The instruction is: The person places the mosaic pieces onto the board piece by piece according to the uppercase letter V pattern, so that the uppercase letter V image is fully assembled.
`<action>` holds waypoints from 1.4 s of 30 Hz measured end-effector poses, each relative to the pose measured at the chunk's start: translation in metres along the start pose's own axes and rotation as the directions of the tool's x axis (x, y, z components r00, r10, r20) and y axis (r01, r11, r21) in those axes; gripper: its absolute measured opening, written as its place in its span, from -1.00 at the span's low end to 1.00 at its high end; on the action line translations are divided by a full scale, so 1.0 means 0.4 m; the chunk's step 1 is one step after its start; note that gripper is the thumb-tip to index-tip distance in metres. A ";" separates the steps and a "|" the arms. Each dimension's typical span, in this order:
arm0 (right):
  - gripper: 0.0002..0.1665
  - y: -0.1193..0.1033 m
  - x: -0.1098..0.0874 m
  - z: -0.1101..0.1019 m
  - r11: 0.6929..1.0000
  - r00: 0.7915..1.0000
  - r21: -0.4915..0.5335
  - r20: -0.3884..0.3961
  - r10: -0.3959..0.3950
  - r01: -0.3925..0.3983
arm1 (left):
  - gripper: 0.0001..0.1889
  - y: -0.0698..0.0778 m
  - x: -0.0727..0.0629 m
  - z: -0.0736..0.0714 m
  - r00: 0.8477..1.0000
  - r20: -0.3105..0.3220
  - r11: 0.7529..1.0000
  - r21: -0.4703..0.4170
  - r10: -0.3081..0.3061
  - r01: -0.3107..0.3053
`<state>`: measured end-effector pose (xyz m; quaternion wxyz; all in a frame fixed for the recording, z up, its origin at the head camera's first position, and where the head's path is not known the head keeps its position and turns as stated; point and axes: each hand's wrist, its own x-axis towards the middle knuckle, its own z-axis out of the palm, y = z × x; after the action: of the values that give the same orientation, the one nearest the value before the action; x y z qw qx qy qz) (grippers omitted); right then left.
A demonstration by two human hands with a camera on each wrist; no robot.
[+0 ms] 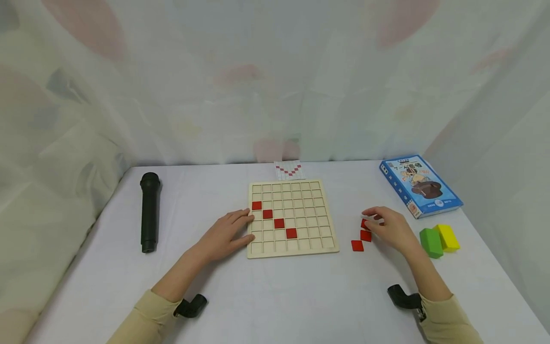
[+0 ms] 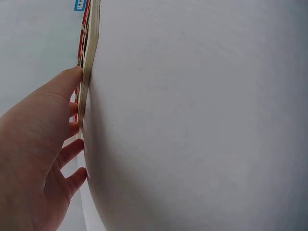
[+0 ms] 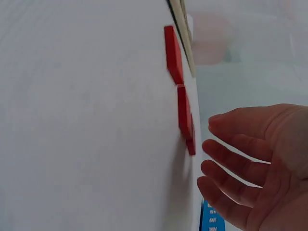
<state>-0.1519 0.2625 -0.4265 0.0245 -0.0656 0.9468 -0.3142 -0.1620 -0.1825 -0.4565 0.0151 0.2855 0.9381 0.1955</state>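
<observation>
- Right hand point(image 1: 393, 228) hovers over the loose red tiles point(image 1: 364, 234) with its fingers relaxed and slightly curved; the right wrist view shows the fingertips point(image 3: 214, 144) just short of the nearest tile, pinching nothing yet.
- Three loose tiles lie in a short row running from directly under the fingertips toward the person and slightly left, away from the palm; the tile under the fingers is partly hidden in the head view.
- From this hand the wooden grid board point(image 1: 292, 218) lies to the left, apart from the tiles, with a strip of white table point(image 1: 275, 296) between.
- Four red tiles point(image 1: 273, 219) already sit in the board's cells, stepping diagonally down to the right, so the next free cell in that line would be the one nearest the right hand's side.
- Left hand point(image 1: 225, 234) lies flat with straight fingers, their tips point(image 2: 72, 77) pressed against the board's left edge; it is well away from the loose tiles, so the right hand is plainly the nearer one.
- Beyond the right hand, to its right, lie a green block point(image 1: 431, 242) and a yellow block point(image 1: 448, 237), touching each other.
</observation>
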 end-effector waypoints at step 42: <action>-0.66 -0.075 0.054 0.070 0.989 0.991 0.077 0.045 -0.127 0.123 | -0.36 -0.004 0.001 0.002 1.000 0.000 1.000 -0.005 -0.001 0.001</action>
<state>-0.1675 0.2192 -0.4311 0.0309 -0.1316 0.9276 -0.3482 -0.1632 -0.1833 -0.4577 0.0158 0.2849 0.9378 0.1978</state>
